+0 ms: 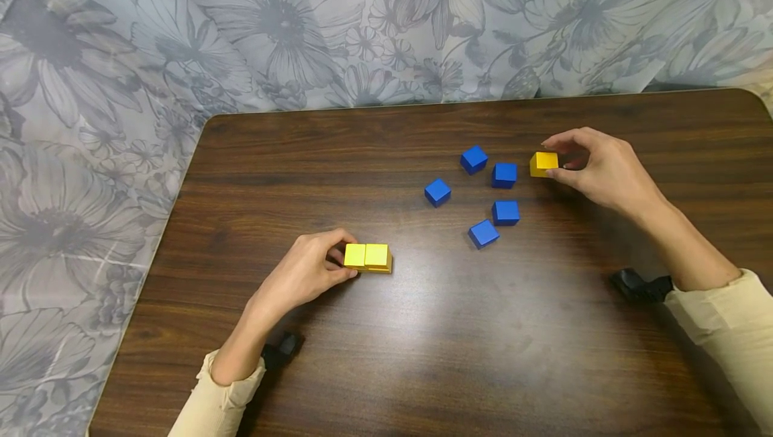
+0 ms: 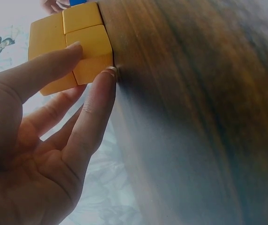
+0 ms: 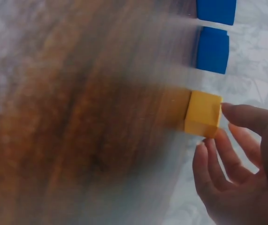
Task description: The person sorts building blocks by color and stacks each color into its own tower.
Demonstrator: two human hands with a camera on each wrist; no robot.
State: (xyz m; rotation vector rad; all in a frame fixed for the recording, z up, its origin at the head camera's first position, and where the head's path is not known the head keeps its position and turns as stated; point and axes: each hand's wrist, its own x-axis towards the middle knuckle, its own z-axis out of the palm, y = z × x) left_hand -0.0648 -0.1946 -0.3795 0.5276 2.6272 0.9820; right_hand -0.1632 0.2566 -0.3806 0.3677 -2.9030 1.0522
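Yellow in both your hands right now. Your left hand (image 1: 302, 266), left of centre and a bit low in the head view, pinches the left end of the yellow stack (image 1: 378, 257), thumb on the near side, fingertips round the far side. The left wrist view shows it's two layers high, cubes snug against each other. Your right hand (image 1: 610, 168), upper right, has its thumb on the near side of a single yellow cube (image 1: 543, 160) with fingers curved round behind, so I'd call that a grip, though how firm I can't tell. That cube looks to be sitting on the tabletop (image 1: 290, 175).

Imo the step in hand is handling that one cube while the left steadies the stack. Next move would call for a proper squeeze, then straight up so you don't clip the blue cube (image 1: 504, 176) just left of it. Go easy with the left too, the stack could slide apart if nothing joins it.

Further out, four other blue cubes (image 1: 437, 192) are scattered right of centre, the lower two super close, maybe touching. Flowered backdrop (image 1: 290, 27) fills the top and left.
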